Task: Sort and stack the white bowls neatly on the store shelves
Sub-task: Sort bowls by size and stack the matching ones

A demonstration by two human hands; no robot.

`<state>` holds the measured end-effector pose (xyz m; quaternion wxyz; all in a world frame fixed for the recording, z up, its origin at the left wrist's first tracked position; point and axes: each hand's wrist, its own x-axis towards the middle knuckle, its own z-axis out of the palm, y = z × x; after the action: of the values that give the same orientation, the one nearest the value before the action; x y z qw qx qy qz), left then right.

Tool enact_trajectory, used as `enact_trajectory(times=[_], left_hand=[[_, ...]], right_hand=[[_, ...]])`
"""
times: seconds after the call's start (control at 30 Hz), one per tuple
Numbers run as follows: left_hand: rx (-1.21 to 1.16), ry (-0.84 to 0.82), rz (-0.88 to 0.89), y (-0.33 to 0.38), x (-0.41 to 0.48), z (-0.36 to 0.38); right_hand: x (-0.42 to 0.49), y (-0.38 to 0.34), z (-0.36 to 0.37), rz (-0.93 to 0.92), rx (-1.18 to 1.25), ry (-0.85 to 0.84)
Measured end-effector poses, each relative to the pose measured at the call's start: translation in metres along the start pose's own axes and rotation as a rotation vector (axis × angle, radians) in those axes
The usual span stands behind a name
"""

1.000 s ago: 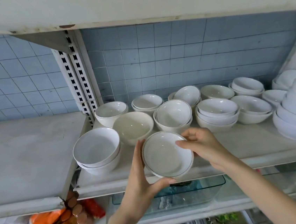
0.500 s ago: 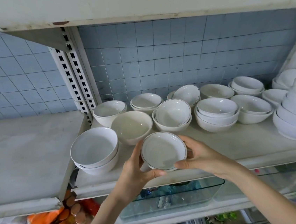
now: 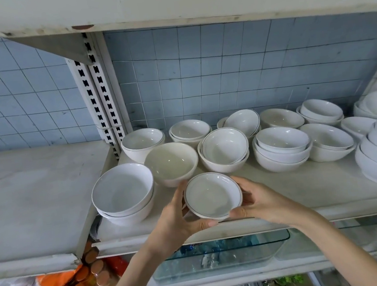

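Both hands are on one small white bowl (image 3: 213,196) w/ a thin dark line round its rim, at the front of the bowl shelf (image 3: 305,202), roughly mid-shelf. Left hand (image 3: 179,220) cups the bowl's left side: fingers (image 3: 180,191) together, curled up behind the left edge, thumb hooked under the near rim. Right hand (image 3: 263,202) mirrors it on the right side, fingers wrapped behind the far-right edge and thumb pressed at the lower rim, so the two thumbs nearly meet under the bowl. Bowl tips a bit toward the person; can't tell whether its base sits on the shelf or hangs just above it. Both forearms come up from below, wrists bent back, left arm from bottom centre, right arm from the bottom-right corner. Just left of the held bowl is a two-bowl stack (image 3: 123,191); right behind it a single cream bowl (image 3: 171,163), near but not touching. More white bowls in short stacks run along the back & off to the right, in front of the blue tiled wall (image 3: 221,69). A glass dish (image 3: 218,258) sits on the level below.
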<state>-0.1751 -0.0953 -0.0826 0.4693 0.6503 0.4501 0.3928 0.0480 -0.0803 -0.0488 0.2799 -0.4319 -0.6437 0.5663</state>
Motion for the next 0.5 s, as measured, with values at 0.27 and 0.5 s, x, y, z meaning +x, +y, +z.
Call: enact_trajectory(times=[0.27, 0.5], left_hand=[[-0.077, -0.001, -0.018, -0.006, 0.000, -0.001], [-0.134, -0.016, -0.045, -0.009, 0.002, -0.002]], right_hand=[[0.002, -0.030, -0.041, 0.058, -0.245, 0.114], [0.026, -0.063, -0.072, -0.160, -0.298, 0.436]])
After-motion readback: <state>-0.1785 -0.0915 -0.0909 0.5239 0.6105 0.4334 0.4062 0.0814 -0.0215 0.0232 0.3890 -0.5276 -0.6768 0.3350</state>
